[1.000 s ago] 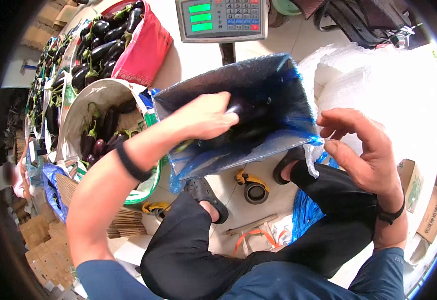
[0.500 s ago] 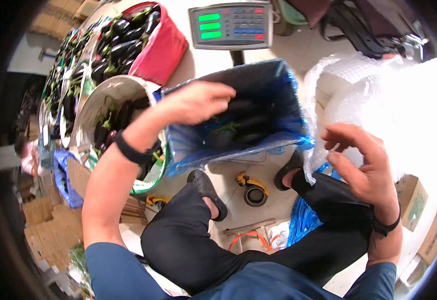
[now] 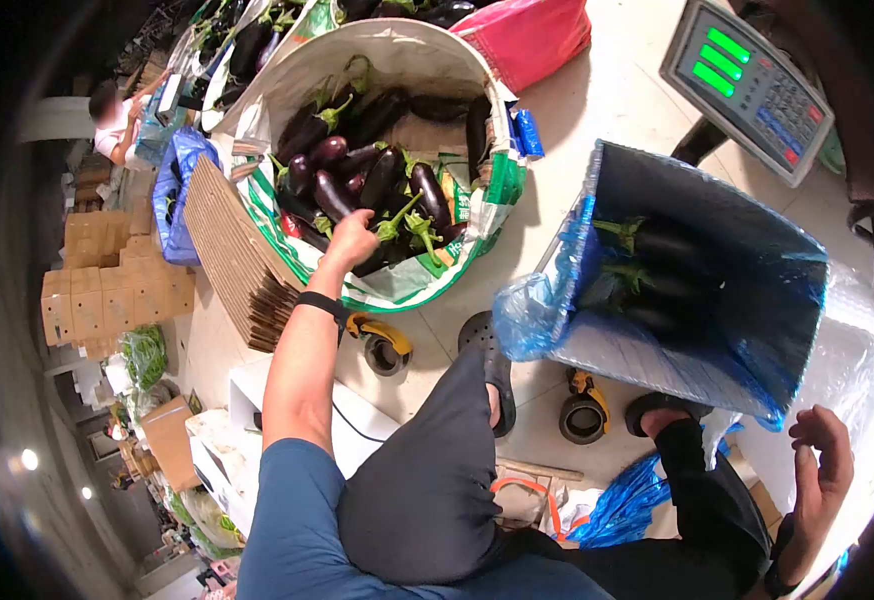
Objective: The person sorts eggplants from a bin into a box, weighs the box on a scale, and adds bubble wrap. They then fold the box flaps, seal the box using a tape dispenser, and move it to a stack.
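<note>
My left hand reaches down into a round white-and-green sack of dark purple eggplants. Its fingers are curled at the lower end of one eggplant; the fingertips are partly hidden. My right hand is held at the lower right, fingers apart and holding nothing. It is close to a box lined with blue plastic. Inside that box lie several eggplants, their green stems toward the left. The liner's edge is folded over the rim, with a loose bunch at the left corner.
A scale display with green digits stands behind the box. Two tape dispensers sit on the floor near my feet. Flattened cardboard leans left of the sack. Bubble wrap lies at right. Another person is at far left.
My view has swung left, toward the sack. My left hand has gone from above the lined box down into the sack's eggplants. The right hand stays open beside the box.
</note>
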